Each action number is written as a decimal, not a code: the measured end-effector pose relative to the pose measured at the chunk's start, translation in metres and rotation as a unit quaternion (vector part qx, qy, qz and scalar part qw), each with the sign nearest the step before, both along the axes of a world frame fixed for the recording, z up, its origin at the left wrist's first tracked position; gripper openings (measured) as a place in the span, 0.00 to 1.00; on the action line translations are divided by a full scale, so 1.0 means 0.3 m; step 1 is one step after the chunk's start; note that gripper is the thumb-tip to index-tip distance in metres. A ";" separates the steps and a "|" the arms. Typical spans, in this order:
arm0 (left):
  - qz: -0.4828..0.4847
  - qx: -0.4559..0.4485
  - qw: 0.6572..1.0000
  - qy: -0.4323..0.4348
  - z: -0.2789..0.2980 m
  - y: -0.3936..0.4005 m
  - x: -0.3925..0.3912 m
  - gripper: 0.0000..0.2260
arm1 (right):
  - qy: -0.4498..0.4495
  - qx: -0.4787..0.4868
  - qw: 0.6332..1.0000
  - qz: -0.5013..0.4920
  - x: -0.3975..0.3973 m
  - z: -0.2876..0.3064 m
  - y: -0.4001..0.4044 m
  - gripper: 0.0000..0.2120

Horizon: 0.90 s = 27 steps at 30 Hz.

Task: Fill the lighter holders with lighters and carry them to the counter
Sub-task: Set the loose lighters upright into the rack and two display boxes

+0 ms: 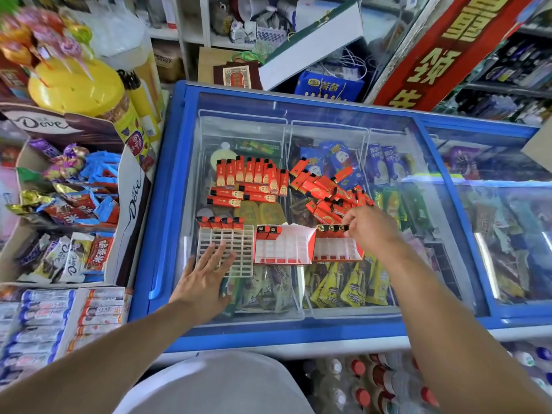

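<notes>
Three lighter holders sit side by side on the glass lid (298,115) of a chest freezer. The left hand (206,279), fingers spread flat, presses the white grid holder (227,249), which carries four lighters. The middle holder (283,246) has two. The right hand (369,227) pinches a lighter (346,229) at the right holder (337,249), where about four stand. Two loose lighter piles (254,180) lie behind. The light holders could slide or tip on the smooth glass.
</notes>
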<state>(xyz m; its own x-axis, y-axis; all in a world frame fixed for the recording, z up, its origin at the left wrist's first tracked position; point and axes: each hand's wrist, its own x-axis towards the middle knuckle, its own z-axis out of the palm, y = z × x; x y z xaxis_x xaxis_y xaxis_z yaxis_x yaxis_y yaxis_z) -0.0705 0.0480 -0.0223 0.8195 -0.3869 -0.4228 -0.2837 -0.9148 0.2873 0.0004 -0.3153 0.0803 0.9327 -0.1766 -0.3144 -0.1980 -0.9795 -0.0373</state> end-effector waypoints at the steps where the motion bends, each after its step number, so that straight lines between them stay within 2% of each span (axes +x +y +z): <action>1: -0.005 0.005 1.000 0.003 0.000 0.000 0.002 0.41 | 0.006 -0.010 1.000 0.008 0.024 0.025 0.019 0.10; 3: -0.020 0.018 1.000 0.012 -0.001 -0.002 0.005 0.41 | -0.031 0.010 0.999 0.026 0.086 0.070 0.088 0.10; 5: -0.029 0.030 0.999 0.019 -0.003 -0.002 0.007 0.43 | -0.064 0.100 0.993 0.025 0.168 0.077 0.189 0.06; 7: -0.040 0.046 0.998 0.027 -0.001 0.001 0.010 0.45 | -0.061 0.201 0.978 0.011 0.250 0.037 0.289 0.05; 9: -0.051 0.057 0.996 0.033 0.004 0.006 0.016 0.46 | -0.039 0.251 0.967 -0.017 0.321 -0.028 0.370 0.08; 11: -0.061 0.060 0.996 0.036 0.009 0.010 0.023 0.46 | -0.033 0.259 0.964 -0.053 0.376 -0.091 0.422 0.11; 15: -0.076 0.066 0.994 0.043 0.011 0.013 0.026 0.47 | -0.053 0.209 0.971 -0.100 0.443 -0.181 0.465 0.16; 19: -0.079 0.071 0.993 0.053 0.016 0.014 0.030 0.46 | -0.039 0.194 0.973 -0.116 0.503 -0.251 0.461 0.14; 22: -0.080 0.075 0.993 0.050 0.016 0.011 0.026 0.46 | -0.004 0.181 0.977 -0.114 0.520 -0.226 0.467 0.12; 24: -0.079 0.077 0.993 0.051 0.015 0.009 0.023 0.47 | -0.012 0.216 0.970 -0.109 0.509 -0.186 0.476 0.08; 25: -0.080 0.080 0.992 0.051 0.014 0.009 0.022 0.47 | -0.022 0.254 0.961 -0.106 0.491 -0.161 0.484 0.09; 27: -0.078 0.079 0.993 0.049 0.013 0.010 0.022 0.47 | -0.016 0.327 0.943 -0.067 0.435 -0.108 0.506 0.19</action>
<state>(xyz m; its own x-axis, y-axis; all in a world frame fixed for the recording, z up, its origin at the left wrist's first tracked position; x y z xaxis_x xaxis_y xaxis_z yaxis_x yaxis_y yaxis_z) -0.0639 0.0510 -0.0184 0.7065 -0.4282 -0.5634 -0.4032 -0.8979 0.1767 0.1311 -0.1635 0.0478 0.9267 -0.0729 -0.3688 -0.3074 -0.7116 -0.6318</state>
